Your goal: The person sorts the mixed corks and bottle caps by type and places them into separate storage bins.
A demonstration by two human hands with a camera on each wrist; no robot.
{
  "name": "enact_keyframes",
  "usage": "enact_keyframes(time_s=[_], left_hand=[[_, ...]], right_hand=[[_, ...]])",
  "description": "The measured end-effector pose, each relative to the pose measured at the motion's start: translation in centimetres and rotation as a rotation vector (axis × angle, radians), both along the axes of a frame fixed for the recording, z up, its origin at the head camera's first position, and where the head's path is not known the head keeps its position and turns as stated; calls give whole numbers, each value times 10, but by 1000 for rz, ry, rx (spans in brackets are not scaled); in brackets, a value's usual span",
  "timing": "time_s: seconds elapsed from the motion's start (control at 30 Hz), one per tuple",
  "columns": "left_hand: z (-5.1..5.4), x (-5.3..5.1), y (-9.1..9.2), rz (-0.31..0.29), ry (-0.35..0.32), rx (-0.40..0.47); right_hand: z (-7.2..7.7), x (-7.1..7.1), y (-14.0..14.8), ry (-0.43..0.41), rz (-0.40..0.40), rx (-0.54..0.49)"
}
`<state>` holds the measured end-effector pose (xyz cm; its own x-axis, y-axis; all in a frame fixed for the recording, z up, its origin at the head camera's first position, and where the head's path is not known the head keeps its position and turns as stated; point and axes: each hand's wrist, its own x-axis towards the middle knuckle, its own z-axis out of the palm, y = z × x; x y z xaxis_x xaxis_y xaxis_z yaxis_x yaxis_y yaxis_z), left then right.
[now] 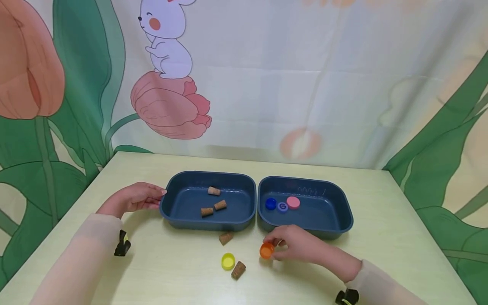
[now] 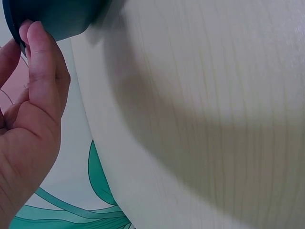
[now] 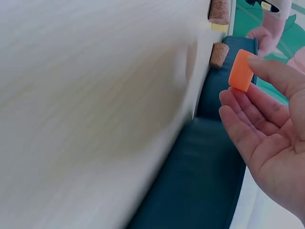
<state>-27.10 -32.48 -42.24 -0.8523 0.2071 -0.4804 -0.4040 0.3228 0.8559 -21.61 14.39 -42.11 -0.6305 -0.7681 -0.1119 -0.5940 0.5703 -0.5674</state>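
My right hand (image 1: pixel 295 245) pinches an orange bottle cap (image 1: pixel 266 250) between thumb and fingers, just in front of the right blue tray (image 1: pixel 335 231). In the right wrist view the orange cap (image 3: pixel 241 70) is tilted on edge, clear of the table. My left hand (image 1: pixel 142 196) grips the left end of the left blue tray (image 1: pixel 207 225); the left wrist view shows fingers (image 2: pixel 42 62) at its rim. A yellow bottle cap (image 1: pixel 228 261) lies on the table beside a cork (image 1: pixel 238 270). Another cork (image 1: pixel 226 238) lies close to the left tray's front wall.
Three corks, one of them a pale cork (image 1: pixel 214 191), lie in the left tray. The right tray holds a blue cap (image 1: pixel 271 203), a purple cap (image 1: pixel 282 207) and a pink cap (image 1: pixel 293 202). Behind the pale wooden table (image 1: pixel 171 271) hangs a printed curtain (image 1: pixel 259 93).
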Motion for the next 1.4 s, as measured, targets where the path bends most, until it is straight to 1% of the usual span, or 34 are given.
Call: enact_keyframes(time_s=[0.17,0.43,0.77,0.83,0.97,1.13,1.27,1.4], left_hand=[[-1,0,-1,7,-6,4],[0,0,0,8,-6,2],[1,0,0,7,-13,16],[1,0,0,7,-15,22],[0,1,0,9,-13,28],[1,1,0,7,-7,27],[3,2,1,3,-4,19],[4,2,2,5,1,17]], right_hand=[[5,4,22,6,-18,-3],[20,12,51,-16,-63,8],[46,12,80,-32,-156,21],[50,11,85,-48,-165,16],[61,6,93,-73,-162,29],[83,-6,100,-83,-163,60],[102,-17,103,-101,-169,77],[118,-33,106,-86,-174,111]])
